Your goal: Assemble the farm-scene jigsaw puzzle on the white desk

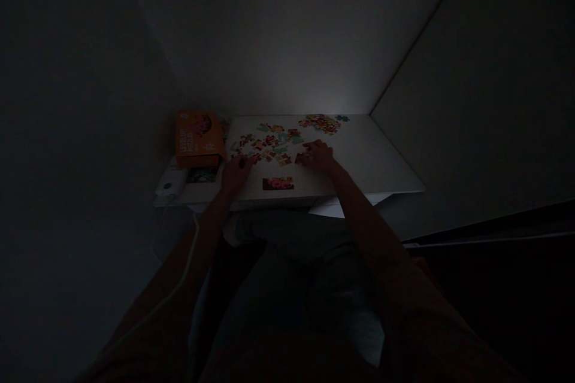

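Observation:
The scene is very dim. At the left of the scattered jigsaw pieces (270,140), my left hand (236,173) rests low on the white tabletop, its fingers curled and pinched at a small reddish puzzle piece (256,158). My right hand (320,155) is at the right side of these pieces, its fingers bent, with a dark red puzzle piece (299,159) at the thumb and fingertips. Between the hands and nearer to me lies a joined strip of puzzle (278,183) with a pink picture. Yellowish pieces (283,159) lie just beyond it.
An orange puzzle box (199,137) stands at the table's left, above a dark picture card (202,175). A white device (171,181) with a cable sits at the front left corner. Another heap of pieces (323,124) lies at the back right. Walls enclose the white table (377,161).

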A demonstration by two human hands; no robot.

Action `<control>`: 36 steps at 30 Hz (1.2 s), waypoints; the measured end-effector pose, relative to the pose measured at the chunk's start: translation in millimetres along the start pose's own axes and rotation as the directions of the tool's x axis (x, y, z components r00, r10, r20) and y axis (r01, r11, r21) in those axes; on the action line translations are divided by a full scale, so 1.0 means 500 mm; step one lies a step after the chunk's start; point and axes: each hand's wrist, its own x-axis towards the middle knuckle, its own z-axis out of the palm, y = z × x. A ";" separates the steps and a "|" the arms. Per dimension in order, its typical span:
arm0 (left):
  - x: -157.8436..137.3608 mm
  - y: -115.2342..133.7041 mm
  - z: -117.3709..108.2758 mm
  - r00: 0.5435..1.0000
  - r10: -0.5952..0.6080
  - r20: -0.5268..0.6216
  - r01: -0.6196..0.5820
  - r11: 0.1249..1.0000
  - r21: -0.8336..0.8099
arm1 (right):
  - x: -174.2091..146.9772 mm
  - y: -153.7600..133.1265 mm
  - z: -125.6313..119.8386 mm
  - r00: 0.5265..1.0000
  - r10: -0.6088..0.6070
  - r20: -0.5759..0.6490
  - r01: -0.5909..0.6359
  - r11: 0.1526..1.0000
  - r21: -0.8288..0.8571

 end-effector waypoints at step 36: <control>-0.009 -0.011 0.015 0.886 0.379 0.265 -0.430 0.886 0.171 | -0.070 -0.018 -0.050 0.890 -0.270 0.366 0.086 0.890 0.448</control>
